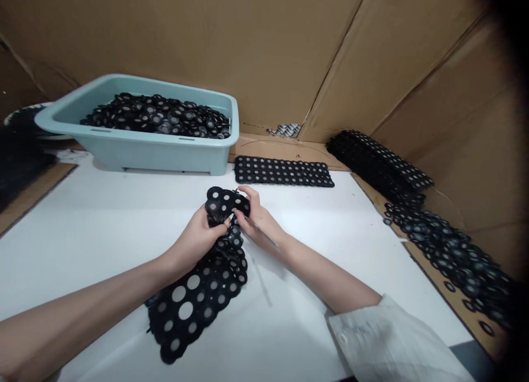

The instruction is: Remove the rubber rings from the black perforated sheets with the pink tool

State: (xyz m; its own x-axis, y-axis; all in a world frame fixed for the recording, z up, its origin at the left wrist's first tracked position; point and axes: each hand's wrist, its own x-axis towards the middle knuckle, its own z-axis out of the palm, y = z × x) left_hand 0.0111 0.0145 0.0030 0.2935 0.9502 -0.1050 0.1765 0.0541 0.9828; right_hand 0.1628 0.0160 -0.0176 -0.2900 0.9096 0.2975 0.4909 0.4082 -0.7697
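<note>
My left hand [203, 230] is closed on the upper part of a black sheet of joined rings [202, 294], thumb across its front. The lower part of this ring sheet hangs down to the white tabletop, and three larger pale discs [185, 310] show on it. At the folded top end, my right hand [257, 219] is closed, fingertips touching the sheet's right edge. A thin grey tool [266, 236] runs from its fingers along the palm toward the wrist. The tool's tip is hidden at the rings, so its exact kind cannot be made out.
A pale blue tub [157, 150] at back left holds many loose black rings [157, 114]. A flat ring sheet [285, 171] lies behind my hands. On the right stand stacked sheets [380, 164] and a heap of loose rings [454, 255]. Cardboard walls [268, 51] enclose the white table [314, 238].
</note>
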